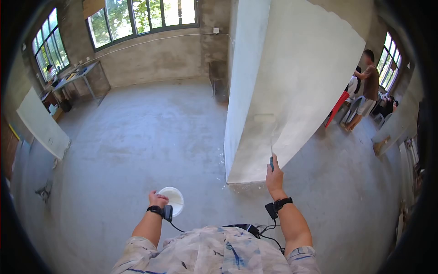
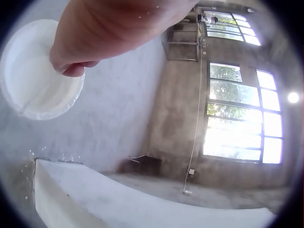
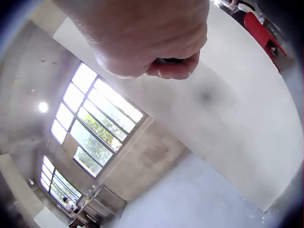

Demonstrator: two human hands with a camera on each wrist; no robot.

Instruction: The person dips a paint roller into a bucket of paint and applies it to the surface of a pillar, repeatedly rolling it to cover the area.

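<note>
White paint fills the bottom of a small bucket that a person's left hand holds low at the waist, fingers curled over its near rim, above a bare concrete floor. The right hand is raised and closed in a fist round the blue grip of a roller, whose thin metal shaft runs up to the sleeve lying against a freshly whitened wall.

The roller looks light and stiff. The grip is the place to hold it, since the shaft is narrow and the wet sleeve is probably soft and slippery. The bucket seems light too, but it is gripped on one side only. The liquid inside would likely shift and tip it, so it needs to be kept level.

Well apart at the far right, another person stands beside a red chair near a window.
</note>
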